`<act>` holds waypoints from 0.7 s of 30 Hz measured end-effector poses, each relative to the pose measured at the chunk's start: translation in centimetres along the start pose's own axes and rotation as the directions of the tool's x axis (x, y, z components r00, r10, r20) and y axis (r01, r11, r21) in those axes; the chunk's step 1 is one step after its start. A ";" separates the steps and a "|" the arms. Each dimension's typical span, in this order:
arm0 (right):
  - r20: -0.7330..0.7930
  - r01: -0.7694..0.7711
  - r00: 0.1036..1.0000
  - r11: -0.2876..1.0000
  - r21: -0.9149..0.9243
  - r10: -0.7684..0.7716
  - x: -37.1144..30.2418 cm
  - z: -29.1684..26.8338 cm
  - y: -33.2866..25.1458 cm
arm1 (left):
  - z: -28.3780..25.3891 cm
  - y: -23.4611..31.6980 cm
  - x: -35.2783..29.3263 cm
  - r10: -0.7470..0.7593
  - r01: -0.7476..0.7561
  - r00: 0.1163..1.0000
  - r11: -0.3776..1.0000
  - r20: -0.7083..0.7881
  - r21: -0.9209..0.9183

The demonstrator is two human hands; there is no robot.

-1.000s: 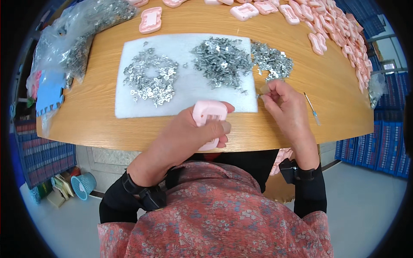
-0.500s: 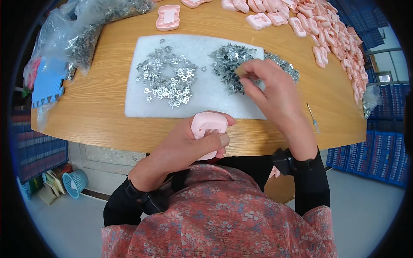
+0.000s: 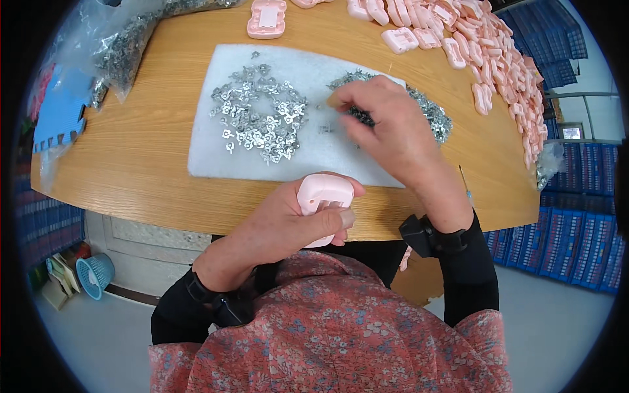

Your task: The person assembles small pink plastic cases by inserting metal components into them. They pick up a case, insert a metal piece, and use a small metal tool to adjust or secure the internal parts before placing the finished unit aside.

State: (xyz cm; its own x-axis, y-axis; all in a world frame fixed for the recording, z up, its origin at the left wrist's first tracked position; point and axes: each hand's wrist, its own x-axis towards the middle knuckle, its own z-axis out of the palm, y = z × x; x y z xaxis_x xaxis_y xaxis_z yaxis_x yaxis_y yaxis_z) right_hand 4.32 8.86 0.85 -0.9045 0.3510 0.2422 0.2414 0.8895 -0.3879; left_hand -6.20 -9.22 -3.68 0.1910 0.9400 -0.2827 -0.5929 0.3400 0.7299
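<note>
My left hand is closed around a pale pink plastic casing, its thumb pressed across the slotted recess in the casing's lower part. My right hand hovers over the left side of a heap of small metal clips, partly covering it. Its thumb and forefinger are apart, slightly blurred, and nothing shows between them. Left of that heap, shiny flat metal contact pieces lie spread out on a white foam sheet. A small metal bit is just below the right fingertips.
Pink casings are piled along the table's right side, and one casing lies beyond the foam. At the left are a clear bag of metal parts and a blue foam mat. A thin screwdriver-like tool lies by my right forearm.
My right hand has moved left from the clip heap, and its thumb and forefinger have spread further apart. The left hand keeps its hold on the casing. The whole view has shifted slightly.
</note>
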 end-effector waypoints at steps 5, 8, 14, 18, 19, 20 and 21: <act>0.058 -0.031 0.998 0.999 0.011 0.031 -0.5 -0.2 0.0 | 0.0 0.2 0.0 0.000 0.000 1.000 1.000 0.010 -0.004; 0.075 0.042 0.996 0.999 0.012 -0.043 -0.3 0.3 -0.4 | 0.0 0.2 0.1 0.006 -0.005 1.000 1.000 0.018 -0.007; 0.087 0.124 0.989 0.991 -0.059 -0.118 0.2 1.6 -0.3 | -0.1 -0.1 0.0 0.008 -0.008 1.000 1.000 -0.004 -0.011; 0.047 0.084 0.995 0.996 0.002 -0.084 0.0 1.3 0.2 | 0.1 -0.2 0.2 0.054 -0.058 0.997 0.995 -0.059 -0.078; 0.047 0.046 0.998 0.999 0.015 -0.047 -0.1 1.1 0.2 | 0.1 -0.3 0.3 0.070 -0.078 0.994 0.991 -0.079 -0.110; 0.047 0.009 0.999 1.000 0.029 -0.010 -0.2 0.9 0.2 | 0.1 -0.4 0.4 0.089 -0.102 0.990 0.988 -0.110 -0.119; 0.048 -0.031 0.998 0.999 0.043 0.029 -0.4 0.7 0.2 | 0.0 -0.5 0.5 0.107 -0.125 0.984 0.984 -0.140 -0.127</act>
State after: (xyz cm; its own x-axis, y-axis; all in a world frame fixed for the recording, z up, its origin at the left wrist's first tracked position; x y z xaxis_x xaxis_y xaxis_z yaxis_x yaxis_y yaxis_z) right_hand 4.45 8.75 0.07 -0.9131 0.3620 0.1876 0.2540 0.8650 -0.4328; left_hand -5.82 -8.91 -4.22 0.0153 0.9577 -0.2872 -0.7068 0.2135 0.6744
